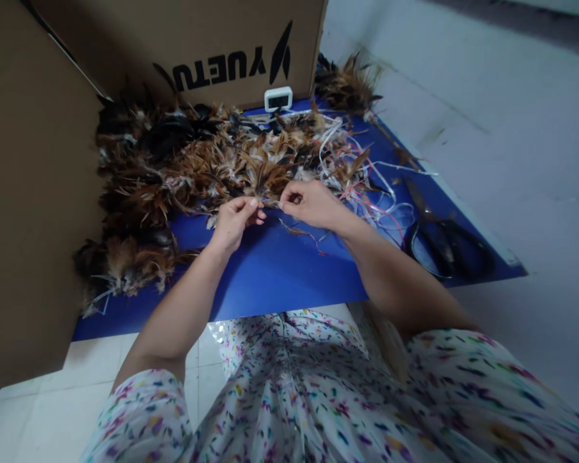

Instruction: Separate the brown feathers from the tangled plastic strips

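My left hand (236,222) is closed in a pinch, thumb against forefinger, on a small brown feather (259,180) whose tip fans upward from the fingers. Close by on the right, my right hand (311,202) pinches the pale, fluffy lower end of it between thumb and forefinger. Only a short gap separates the two hands, just above the blue tabletop (280,270). Behind them spreads a broad heap of brown and black feathers (212,154). A loose feather wisp with a pink thread (313,238) lies below my right hand.
Large cardboard boxes (24,193) stand at the left and back. White and pink strings (381,206) tangle right of the heap, near black-handled scissors (444,247). A small white device (278,98) stands at the back. Another feather bunch (350,87) lies at the far right corner.
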A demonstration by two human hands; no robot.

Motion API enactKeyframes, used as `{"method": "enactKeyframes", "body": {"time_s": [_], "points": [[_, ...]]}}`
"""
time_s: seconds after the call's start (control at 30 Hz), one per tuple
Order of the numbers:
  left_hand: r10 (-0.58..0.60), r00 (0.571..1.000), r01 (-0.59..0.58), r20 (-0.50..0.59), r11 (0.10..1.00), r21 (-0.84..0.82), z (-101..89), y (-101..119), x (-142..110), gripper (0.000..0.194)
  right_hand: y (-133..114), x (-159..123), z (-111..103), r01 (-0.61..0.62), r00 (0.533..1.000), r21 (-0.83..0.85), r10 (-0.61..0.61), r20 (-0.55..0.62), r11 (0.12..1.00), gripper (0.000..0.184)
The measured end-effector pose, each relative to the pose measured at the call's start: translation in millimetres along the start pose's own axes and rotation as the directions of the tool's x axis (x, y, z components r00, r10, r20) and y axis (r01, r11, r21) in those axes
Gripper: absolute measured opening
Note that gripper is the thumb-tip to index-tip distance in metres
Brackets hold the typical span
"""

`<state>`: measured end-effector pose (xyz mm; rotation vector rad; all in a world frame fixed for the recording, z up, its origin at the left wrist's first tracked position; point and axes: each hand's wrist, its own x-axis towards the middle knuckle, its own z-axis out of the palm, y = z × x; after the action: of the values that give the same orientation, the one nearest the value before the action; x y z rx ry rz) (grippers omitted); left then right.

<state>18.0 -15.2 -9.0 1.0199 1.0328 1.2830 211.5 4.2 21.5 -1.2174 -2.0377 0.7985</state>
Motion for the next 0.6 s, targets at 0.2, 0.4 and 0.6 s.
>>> {"method": "enactKeyframes", "body": {"time_s": [0.2, 0.4, 0.6], "points": [[0.001, 1.0, -0.001, 0.018, 1.0, -0.008, -0.1, -1, -1, 0.03, -2, 0, -1, -0.012, 1.0, 0.02, 0.011, 0.019, 1.0, 0.009], [-0.048, 0.998, 0.049, 0.032, 0.997, -0.055, 0.8, -2, -2, 0.029, -7, -2, 1, -0.037, 0.999, 0.009, 0.037, -0.011, 0.999, 0.007], [-0.108, 0.994, 0.11, 0.023, 0.986, -0.126, 2.4, 0, -3, 0.028, 5, 2, 15, -0.032, 0.999, 0.285, 0.03, 0.013, 0.958, 0.022]]}}
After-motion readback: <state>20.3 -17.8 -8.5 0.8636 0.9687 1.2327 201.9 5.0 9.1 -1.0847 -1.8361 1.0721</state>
